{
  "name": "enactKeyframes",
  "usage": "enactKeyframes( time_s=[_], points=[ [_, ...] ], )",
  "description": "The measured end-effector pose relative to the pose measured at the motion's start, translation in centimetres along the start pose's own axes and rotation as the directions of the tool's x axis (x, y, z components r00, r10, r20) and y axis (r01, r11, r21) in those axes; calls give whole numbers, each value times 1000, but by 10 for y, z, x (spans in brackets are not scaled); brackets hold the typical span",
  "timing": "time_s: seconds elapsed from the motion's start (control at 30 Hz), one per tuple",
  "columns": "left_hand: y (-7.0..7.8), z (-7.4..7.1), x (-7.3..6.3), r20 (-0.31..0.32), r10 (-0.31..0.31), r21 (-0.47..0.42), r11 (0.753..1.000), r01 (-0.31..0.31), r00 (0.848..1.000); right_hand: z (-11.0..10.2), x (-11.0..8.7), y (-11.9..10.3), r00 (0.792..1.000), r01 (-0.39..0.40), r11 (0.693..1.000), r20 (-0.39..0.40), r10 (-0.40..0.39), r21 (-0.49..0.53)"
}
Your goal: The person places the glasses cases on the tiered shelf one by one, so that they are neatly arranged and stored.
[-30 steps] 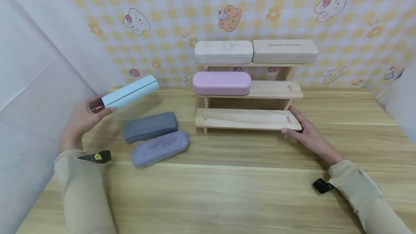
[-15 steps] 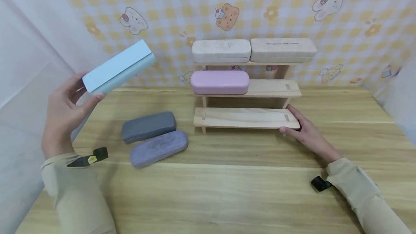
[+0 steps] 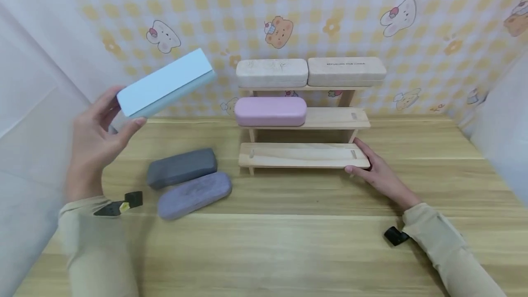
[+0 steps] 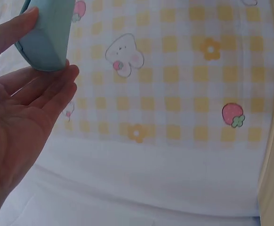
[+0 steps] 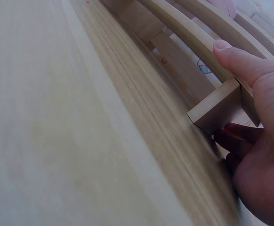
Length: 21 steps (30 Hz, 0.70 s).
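Observation:
My left hand pinches one end of a light blue glasses case between thumb and fingers. The case is raised over the table's left side, its far end tilted up. In the left wrist view the thumb lies on one side of the blue case and the fingers on the other. My right hand grips the right end of the lowest board of a three-tier wooden rack. In the right wrist view, the thumb rests on the board's edge, with curled fingers beside the rack leg.
A dark grey glasses case and a purple-grey one lie close together on the wooden table. On the rack, a pink case occupies the middle tier's left half. Two pale cases, white and beige, stand on top.
My left hand has lifted the blue glasses case higher, then carried it slightly right. The head view has shifted a little. My right hand keeps its grip on the rack.

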<state>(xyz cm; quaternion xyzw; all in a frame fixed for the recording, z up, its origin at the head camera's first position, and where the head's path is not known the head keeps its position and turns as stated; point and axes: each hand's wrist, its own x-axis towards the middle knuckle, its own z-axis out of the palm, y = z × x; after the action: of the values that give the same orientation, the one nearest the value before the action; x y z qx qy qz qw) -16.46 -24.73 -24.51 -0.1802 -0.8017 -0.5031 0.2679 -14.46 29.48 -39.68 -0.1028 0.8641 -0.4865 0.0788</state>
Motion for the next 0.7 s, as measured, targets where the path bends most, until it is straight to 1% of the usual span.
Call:
enactKeyframes(
  time_s=[0.03,0.2,0.3,0.37,0.4,0.47,0.5,0.53,0.6,0.63,0.67,0.7],
  points=[
    [2,5,1,4,18,10,1000,-18,1000,1,0,0,1000,5,1000,-2,-5,6],
    [10,35,8,29,68,-33,997,-67,997,1,-3,2,1000,9,1000,-12,-9,12],
    [13,52,14,63,130,-49,991,-127,990,0,-4,2,1000,11,1000,-11,-11,15],
    [14,66,16,75,178,-80,982,-172,981,-1,-4,2,1000,13,1000,-10,-13,15],
    [15,74,17,82,209,-102,974,-200,974,-1,-5,2,1000,15,1000,-10,-15,15],
    [18,89,18,110,276,-97,959,-266,955,-2,-5,2,1000,25,1000,-11,-25,13],
    [19,97,19,125,312,-81,949,-304,942,-3,-5,2,999,33,999,-12,-32,9],
    [21,105,19,144,351,-65,936,-345,925,-3,-4,3,999,43,999,-15,-43,1],
    [24,118,17,198,408,-30,911,-411,891,-2,-4,2,998,57,998,-13,-57,-5],
    [27,124,15,224,422,-6,902,-432,878,0,-4,3,998,61,998,-8,-61,-10],
    [28,130,11,246,425,8,898,-440,871,2,-4,3,998,60,998,-2,-60,-14],
    [30,135,8,267,422,5,899,-439,867,4,-5,4,998,57,998,8,-56,-14]
  ],
)
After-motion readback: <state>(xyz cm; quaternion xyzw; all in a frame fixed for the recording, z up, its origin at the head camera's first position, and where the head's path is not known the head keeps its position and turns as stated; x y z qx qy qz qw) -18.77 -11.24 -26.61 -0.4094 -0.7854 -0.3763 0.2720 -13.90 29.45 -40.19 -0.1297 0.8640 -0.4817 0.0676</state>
